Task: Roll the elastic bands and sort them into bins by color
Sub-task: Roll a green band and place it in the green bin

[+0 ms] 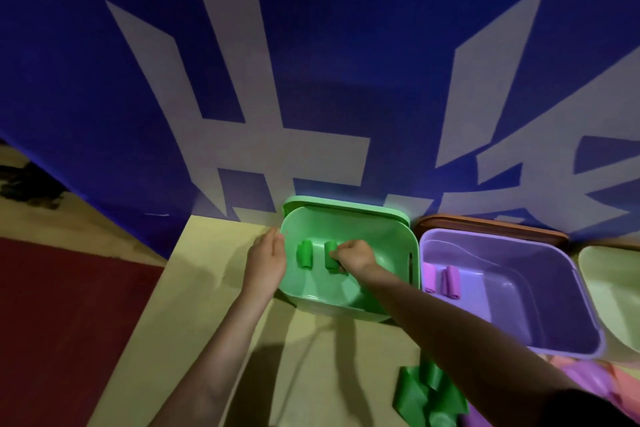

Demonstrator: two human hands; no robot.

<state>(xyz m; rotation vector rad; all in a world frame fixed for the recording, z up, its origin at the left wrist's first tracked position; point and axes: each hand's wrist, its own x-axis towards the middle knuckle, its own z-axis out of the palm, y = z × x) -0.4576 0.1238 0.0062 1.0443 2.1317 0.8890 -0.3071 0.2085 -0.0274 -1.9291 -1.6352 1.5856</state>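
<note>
Rolled green bands: two short rolls of green elastic band lie inside the square green plastic bin (pixel 391 246), side by side and apart; the left green roll (pixel 304 254) lies free, the right green roll (pixel 330 255) is under the person's fingers.
Right hand: the right hand (pixel 355 255) reaches into the green bin, fingers curled down and pinching the right green roll against the bin floor.
Left hand: the left hand (pixel 266 262) rests against the outer left wall of the green bin, fingers straight and held together, holding nothing.
Green bin: one, standing at the far edge of the pale yellow table top (pixel 214 288), with a matching green lid (pixel 346 206) propped behind it against the backdrop.
Purple bin: one square purple plastic bin (pixel 554 288) just beside the green bin on its right; two rolls of pink-purple elastic band (pixel 452 281) lie at its left side, close together.
Third bin: one pale green bin (pixel 613 288), cut off by the right edge; contents cannot be told.
Unrolled bands: a loose heap of green elastic bands (pixel 429 399) on the table near the bottom edge; pink and purple bands (pixel 585 374) lie to its right; the count of each cannot be told.
Backdrop: one blue banner with large white characters (pixel 242 80) fills the wall behind the bins.
</note>
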